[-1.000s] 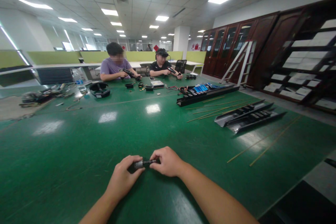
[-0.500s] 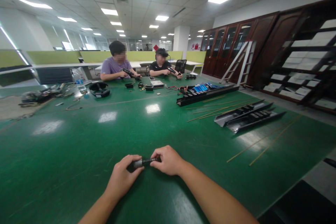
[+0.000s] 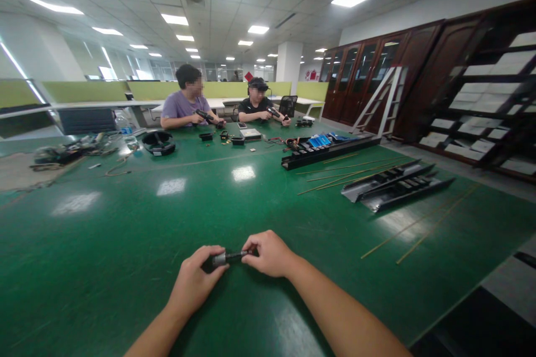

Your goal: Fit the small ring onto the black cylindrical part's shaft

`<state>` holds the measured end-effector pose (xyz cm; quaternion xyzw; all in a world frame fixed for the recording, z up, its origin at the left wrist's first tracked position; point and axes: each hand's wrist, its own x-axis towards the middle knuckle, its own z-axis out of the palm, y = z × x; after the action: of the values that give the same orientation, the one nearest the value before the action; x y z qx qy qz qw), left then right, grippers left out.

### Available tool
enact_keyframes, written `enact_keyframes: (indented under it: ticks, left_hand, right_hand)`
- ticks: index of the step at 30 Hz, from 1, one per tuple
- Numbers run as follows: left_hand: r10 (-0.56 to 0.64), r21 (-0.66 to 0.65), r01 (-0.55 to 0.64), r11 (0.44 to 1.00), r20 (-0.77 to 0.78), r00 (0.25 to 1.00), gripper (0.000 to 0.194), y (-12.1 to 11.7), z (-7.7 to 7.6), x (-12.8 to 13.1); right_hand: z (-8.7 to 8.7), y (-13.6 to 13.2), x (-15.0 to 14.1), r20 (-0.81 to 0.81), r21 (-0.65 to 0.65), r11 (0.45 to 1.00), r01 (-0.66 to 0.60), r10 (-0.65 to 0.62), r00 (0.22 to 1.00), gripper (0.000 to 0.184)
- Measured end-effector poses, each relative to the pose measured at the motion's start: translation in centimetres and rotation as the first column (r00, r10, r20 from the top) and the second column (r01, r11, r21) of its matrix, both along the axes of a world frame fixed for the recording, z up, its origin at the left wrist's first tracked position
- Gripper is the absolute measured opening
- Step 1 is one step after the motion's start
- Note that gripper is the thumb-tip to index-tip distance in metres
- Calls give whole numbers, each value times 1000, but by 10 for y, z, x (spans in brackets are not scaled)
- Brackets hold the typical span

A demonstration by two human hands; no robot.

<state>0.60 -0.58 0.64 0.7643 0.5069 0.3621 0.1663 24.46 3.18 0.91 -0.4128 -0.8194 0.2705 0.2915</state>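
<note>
A small dark cylindrical part with a silver end lies between my two hands, low over the green table. My left hand is closed round its silver left end. My right hand pinches its dark right end with the fingers curled. Both forearms reach in from the bottom edge of the view.
Two people sit at the far end, each holding a dark tool. Long black trays and flat black parts lie at the right with thin yellow rods. A black round reel and cable clutter sit at the far left.
My hands and the part have shifted a little away from me. The person in purple has raised their head slightly.
</note>
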Motion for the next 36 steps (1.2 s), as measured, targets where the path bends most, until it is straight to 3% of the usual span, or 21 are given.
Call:
enact_keyframes:
  ticks: [36]
  left_hand:
    - [48, -121, -45, 992, 23, 999, 25, 1, 0, -1]
  right_hand:
    - [5, 1, 6, 10, -11, 1000, 11, -11, 1000, 18]
